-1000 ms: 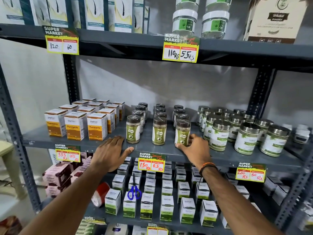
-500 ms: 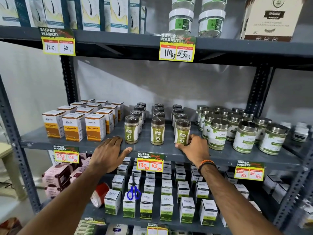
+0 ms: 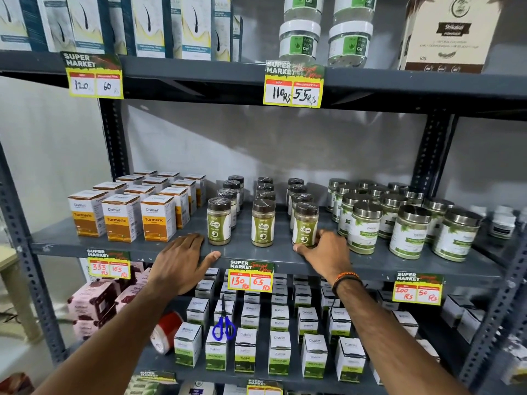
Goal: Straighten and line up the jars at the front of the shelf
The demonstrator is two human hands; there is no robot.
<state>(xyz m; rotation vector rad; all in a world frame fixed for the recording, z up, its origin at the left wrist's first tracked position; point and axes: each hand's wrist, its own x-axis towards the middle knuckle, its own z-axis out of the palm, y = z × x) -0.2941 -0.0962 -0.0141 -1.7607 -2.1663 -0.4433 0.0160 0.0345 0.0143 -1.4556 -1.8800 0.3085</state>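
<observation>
Three brown-capped jars stood at the near edge of the shelf (image 3: 256,253): the left jar (image 3: 219,222), the middle jar (image 3: 263,222) and the right jar (image 3: 305,224). The right hand (image 3: 325,253) cupped the base of the right jar, thumb in front and fingers round its right side, though how firmly it gripped could not be told. The left hand (image 3: 182,259) lay flat and unclenched on the shelf lip, just left of the left jar, holding nothing. To finish well, the right jar probably wanted a small slide and twist from low down, label facing forward, its front level with its two neighbours, without nudging the steel-lidded jars (image 3: 365,228) close on its right.
</observation>
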